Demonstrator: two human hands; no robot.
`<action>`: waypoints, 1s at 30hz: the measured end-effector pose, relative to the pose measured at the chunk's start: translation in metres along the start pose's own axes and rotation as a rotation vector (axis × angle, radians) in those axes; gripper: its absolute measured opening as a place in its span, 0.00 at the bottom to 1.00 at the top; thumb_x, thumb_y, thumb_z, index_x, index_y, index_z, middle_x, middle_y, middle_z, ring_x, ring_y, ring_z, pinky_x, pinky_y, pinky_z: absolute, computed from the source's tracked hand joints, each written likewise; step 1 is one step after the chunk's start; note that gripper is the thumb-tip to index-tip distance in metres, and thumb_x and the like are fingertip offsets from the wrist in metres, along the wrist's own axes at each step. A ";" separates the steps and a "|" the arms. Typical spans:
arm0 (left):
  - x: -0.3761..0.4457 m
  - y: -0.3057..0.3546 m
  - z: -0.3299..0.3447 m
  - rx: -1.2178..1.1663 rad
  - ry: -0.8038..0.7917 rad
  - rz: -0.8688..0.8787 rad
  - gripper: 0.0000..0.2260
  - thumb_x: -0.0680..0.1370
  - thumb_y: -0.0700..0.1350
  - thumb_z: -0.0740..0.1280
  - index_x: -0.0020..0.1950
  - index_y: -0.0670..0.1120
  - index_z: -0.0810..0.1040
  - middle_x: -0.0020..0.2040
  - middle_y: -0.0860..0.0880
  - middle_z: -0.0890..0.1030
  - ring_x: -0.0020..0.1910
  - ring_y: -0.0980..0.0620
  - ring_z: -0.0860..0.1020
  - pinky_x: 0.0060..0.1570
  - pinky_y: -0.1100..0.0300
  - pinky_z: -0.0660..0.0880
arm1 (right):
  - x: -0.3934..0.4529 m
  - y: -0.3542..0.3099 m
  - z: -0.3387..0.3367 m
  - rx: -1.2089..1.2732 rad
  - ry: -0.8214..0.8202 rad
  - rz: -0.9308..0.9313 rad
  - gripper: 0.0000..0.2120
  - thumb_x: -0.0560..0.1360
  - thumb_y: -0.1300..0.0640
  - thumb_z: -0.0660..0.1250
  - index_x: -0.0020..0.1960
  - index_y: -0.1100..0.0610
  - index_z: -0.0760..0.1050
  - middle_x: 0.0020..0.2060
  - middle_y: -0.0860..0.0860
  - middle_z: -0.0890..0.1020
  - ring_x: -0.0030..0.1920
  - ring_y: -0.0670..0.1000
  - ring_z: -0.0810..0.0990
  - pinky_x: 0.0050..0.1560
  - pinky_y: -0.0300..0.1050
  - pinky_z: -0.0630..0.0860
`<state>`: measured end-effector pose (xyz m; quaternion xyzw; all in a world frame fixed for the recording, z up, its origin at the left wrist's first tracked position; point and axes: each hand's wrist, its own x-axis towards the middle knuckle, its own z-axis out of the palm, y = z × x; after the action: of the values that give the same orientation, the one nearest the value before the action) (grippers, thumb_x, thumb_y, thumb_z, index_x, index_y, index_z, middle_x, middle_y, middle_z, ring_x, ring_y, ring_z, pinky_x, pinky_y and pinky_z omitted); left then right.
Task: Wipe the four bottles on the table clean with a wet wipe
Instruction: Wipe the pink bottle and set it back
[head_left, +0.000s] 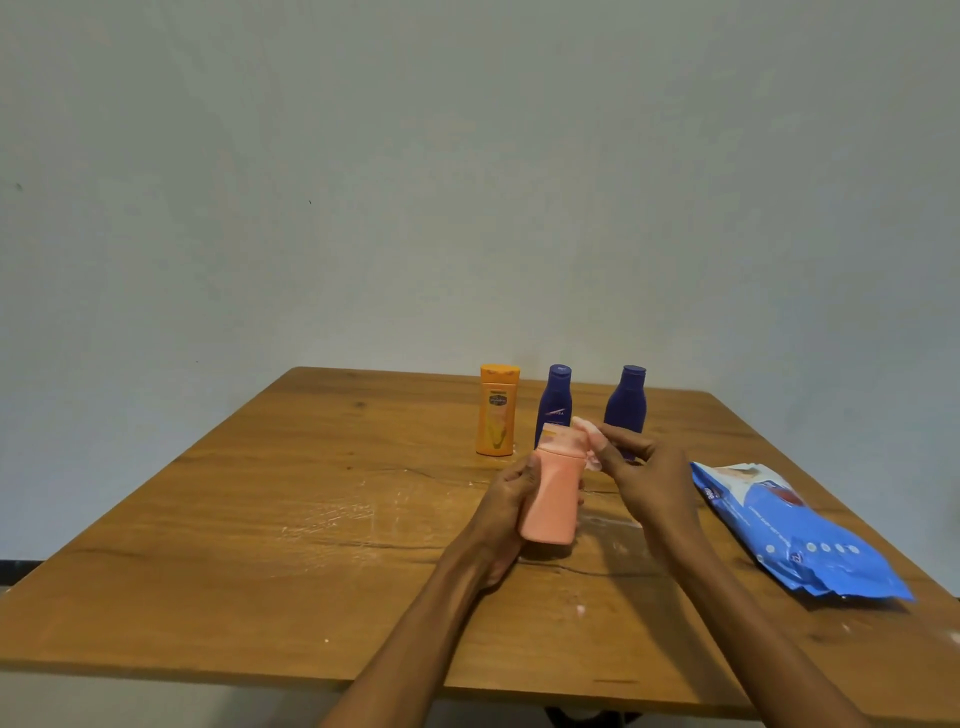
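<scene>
Above the table (218, 545), a pink bottle (553, 499) is gripped by the left hand (511, 512), while a wipe (589, 441) is pinched against its cap by the right hand (647, 473).

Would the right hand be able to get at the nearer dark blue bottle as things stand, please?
Probably not straight away: the right hand is pinching the wet wipe against the pink bottle, which sits directly in front of the nearer dark blue bottle.

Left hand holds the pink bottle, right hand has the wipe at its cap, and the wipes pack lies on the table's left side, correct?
Not quite: the head view shows the wipes pack on the table's right side. The rest stands.
</scene>
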<state>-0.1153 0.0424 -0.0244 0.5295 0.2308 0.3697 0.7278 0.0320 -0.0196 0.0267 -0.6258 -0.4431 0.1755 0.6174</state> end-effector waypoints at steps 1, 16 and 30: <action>0.000 0.000 0.000 0.003 0.006 0.003 0.22 0.83 0.58 0.57 0.71 0.46 0.71 0.57 0.40 0.82 0.51 0.43 0.82 0.52 0.42 0.79 | -0.002 0.001 0.003 0.010 0.029 -0.009 0.14 0.74 0.52 0.73 0.59 0.51 0.83 0.53 0.48 0.84 0.50 0.42 0.78 0.44 0.37 0.73; 0.005 0.002 -0.007 0.034 0.225 0.057 0.20 0.85 0.55 0.53 0.69 0.44 0.71 0.54 0.41 0.84 0.48 0.46 0.85 0.44 0.50 0.82 | -0.057 0.034 0.013 -0.199 -0.135 0.002 0.13 0.75 0.59 0.72 0.59 0.51 0.81 0.57 0.47 0.83 0.48 0.39 0.77 0.38 0.30 0.74; 0.002 0.005 -0.006 -0.134 0.205 0.042 0.14 0.86 0.50 0.55 0.68 0.47 0.72 0.56 0.43 0.85 0.53 0.44 0.83 0.57 0.40 0.79 | -0.057 0.032 0.023 -0.139 -0.121 -0.060 0.08 0.75 0.55 0.72 0.51 0.42 0.80 0.53 0.40 0.80 0.52 0.41 0.80 0.42 0.37 0.81</action>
<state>-0.1199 0.0489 -0.0217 0.4437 0.2677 0.4518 0.7262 -0.0057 -0.0447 -0.0261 -0.6417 -0.5093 0.1632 0.5498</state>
